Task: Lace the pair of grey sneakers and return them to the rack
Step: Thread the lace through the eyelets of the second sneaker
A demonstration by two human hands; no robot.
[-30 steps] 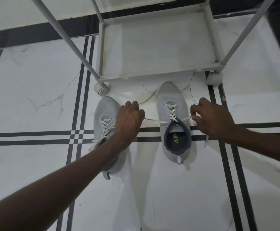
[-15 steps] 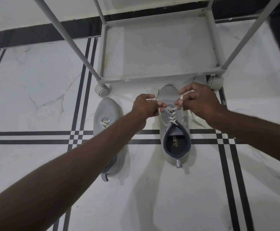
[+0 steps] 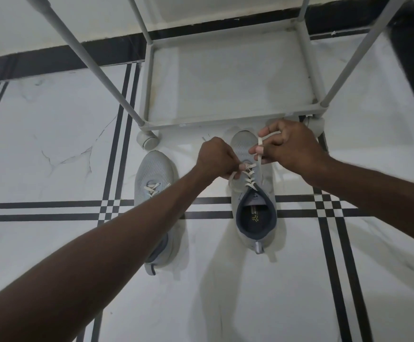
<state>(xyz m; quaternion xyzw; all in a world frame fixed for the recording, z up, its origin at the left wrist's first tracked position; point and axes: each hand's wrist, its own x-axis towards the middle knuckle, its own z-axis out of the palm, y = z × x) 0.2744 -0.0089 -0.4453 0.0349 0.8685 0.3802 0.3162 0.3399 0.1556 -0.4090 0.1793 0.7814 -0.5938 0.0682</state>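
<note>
The fingers [image 3: 259, 150] of the right hand [image 3: 289, 146] pinch a loop of the white lace [image 3: 260, 144], and the left hand [image 3: 215, 157] is curled tight on the other end. The lace crisscrosses up the right grey sneaker [image 3: 255, 208], which sits on the white floor [image 3: 53, 144] just in front of the rack [image 3: 225, 123]. The left grey sneaker [image 3: 155, 176] lies beside it, partly under the left arm.

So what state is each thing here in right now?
Right sneaker: on the floor, lace crossed through its eyelets, not tied.
Lace: ends pinched in both hands.
Left sneaker: on the floor, laced, untouched.
Left hand: shut on lace.
Right hand: shut on lace.
Rack: bottom shelf bare.
</note>
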